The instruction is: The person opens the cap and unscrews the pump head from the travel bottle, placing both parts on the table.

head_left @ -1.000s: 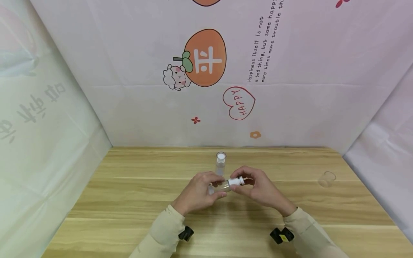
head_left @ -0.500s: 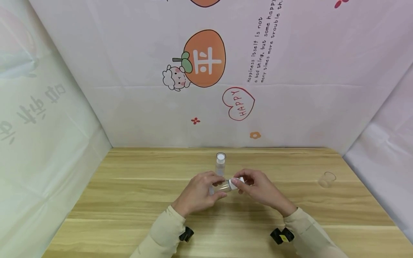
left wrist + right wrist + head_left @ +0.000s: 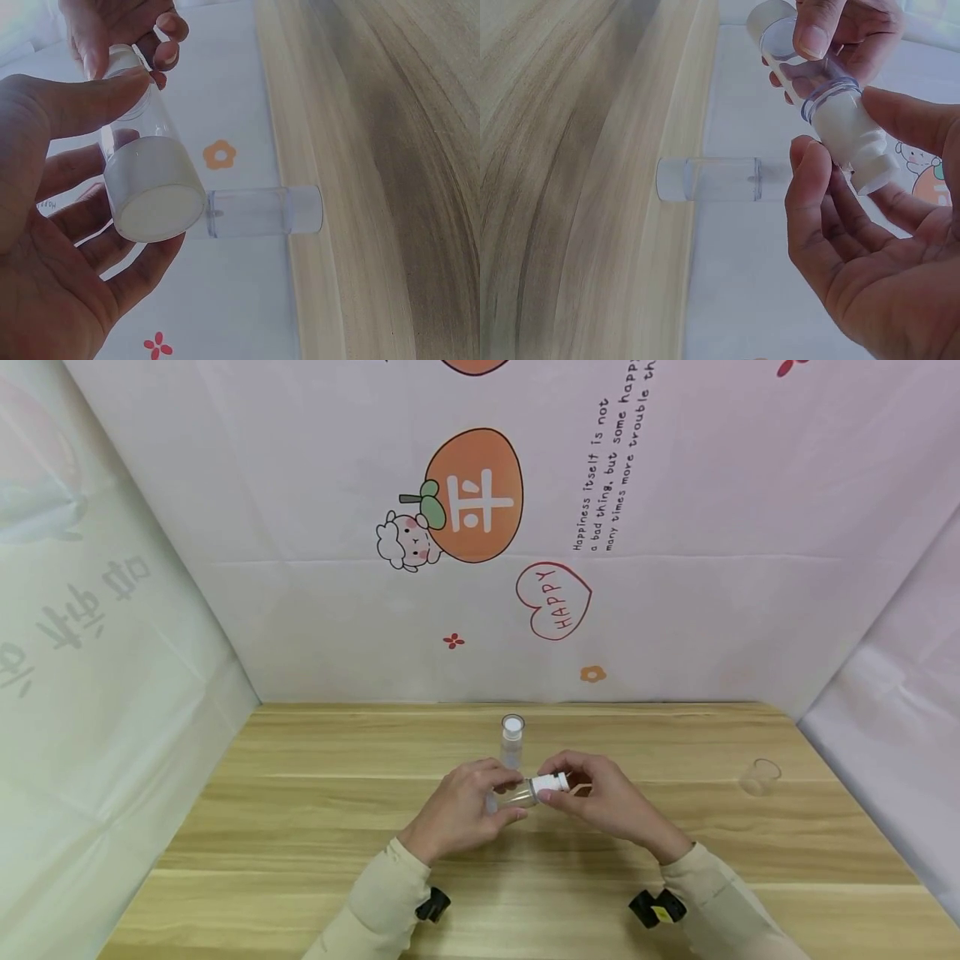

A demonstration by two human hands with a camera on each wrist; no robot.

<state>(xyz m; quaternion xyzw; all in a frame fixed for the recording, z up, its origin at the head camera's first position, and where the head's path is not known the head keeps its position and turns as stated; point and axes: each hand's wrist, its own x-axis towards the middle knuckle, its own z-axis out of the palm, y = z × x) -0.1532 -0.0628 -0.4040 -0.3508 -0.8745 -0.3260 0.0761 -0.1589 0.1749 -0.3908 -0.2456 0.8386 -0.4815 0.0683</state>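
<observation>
A clear pump bottle point(image 3: 155, 180) with a white base and white pump top lies tilted between both hands above the table. My left hand point(image 3: 468, 802) grips its clear body, thumb on one side and fingers curled round the other. My right hand point(image 3: 603, 793) pinches the white pump collar point(image 3: 844, 124) between thumb and index finger, its other fingers bent below. The short nozzle end of the pump points toward the right palm. Just beyond the hands, a second clear bottle point(image 3: 512, 750) with a white base and clear cap stands upright on the table.
To the right, a clear cap point(image 3: 760, 777) rests on the wood-grain table point(image 3: 300, 827). A printed white sheet point(image 3: 337, 635) hangs behind the table's back edge, with more sheeting at both sides. Black wrist cameras point(image 3: 432, 904) sit at the sleeves.
My right thumb and fingers shift around the white pump collar, thumb going over the top and then back to the near side. My left hand keeps its grip in place.
</observation>
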